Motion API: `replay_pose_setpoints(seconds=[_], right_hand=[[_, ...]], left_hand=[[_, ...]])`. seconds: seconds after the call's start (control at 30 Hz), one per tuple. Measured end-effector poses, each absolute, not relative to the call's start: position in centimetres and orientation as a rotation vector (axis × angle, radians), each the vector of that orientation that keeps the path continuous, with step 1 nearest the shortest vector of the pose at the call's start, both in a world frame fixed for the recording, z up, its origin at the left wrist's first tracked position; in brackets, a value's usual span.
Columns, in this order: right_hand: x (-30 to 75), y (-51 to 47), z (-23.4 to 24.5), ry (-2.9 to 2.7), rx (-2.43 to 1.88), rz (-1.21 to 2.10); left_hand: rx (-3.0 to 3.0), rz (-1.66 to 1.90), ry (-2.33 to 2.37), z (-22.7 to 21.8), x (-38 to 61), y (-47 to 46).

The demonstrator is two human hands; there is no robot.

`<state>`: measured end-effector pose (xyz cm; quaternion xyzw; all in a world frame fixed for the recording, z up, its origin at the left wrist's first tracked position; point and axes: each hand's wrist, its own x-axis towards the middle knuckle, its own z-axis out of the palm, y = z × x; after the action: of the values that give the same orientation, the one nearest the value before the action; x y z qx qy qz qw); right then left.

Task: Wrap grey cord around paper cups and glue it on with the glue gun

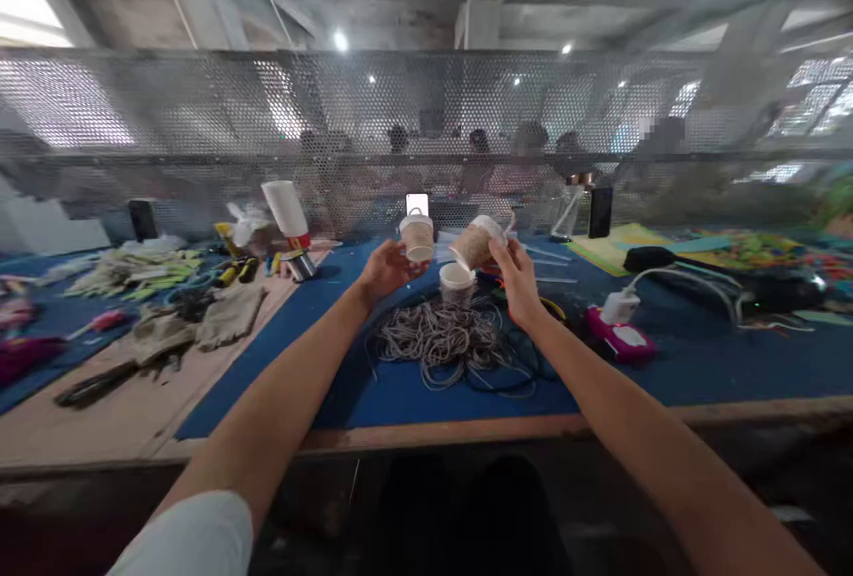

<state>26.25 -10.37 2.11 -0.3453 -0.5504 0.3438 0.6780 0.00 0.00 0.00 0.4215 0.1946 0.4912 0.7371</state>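
My left hand [392,268] is closed around the side of a small paper cup [418,243], whose base faces me and which has a thin loop at its top. In my right hand [517,277] is a second, brownish paper cup [472,245], tipped over to the left, with a cord end sticking out near its rim. Below and between these two stands a white cup [457,284], upright and open at the top. A tangled heap of grey cord [443,336] lies on the blue mat just in front of it.
Stacked white cups [285,208] lean at the left. Gloves [231,316] lie on the pinkish board. To the right are a pink power block [621,336] with a white plug and a black phone [600,212]. A perforated metal screen [426,105] closes off the back.
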Motion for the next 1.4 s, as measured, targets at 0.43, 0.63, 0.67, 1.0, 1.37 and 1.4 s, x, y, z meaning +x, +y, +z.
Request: replay_pose_setpoints(seconds=[0.43, 0.63, 0.67, 1.0, 1.37, 1.4], right_hand=[[26.3, -10.0, 1.8, -1.357, -0.790, 0.641], [26.6, -9.2, 1.2, -1.400, -0.757, 0.573], [26.6, -9.1, 1.1, -1.405, -0.749, 0.565], [26.7, -9.2, 0.8, -1.450, -0.817, 0.530], [26.5, -9.6, 1.0, -1.460, -0.811, 0.524], [26.4, -9.7, 1.1, -1.470, -0.813, 0.522]], left_hand=[[1.134, 0.982, 0.293, -0.4, -0.5, 0.9], [1.169, 0.974, 0.273, 0.1, -0.6, 0.5], [1.174, 0.976, 0.278, 0.2, -0.6, 0.3], [1.288, 0.922, 0.214, 0.4, 0.3, -0.1], [1.342, 0.912, 0.243, 1.4, 1.1, -1.1], [1.344, 0.918, 0.268, 1.5, 1.3, -1.3]])
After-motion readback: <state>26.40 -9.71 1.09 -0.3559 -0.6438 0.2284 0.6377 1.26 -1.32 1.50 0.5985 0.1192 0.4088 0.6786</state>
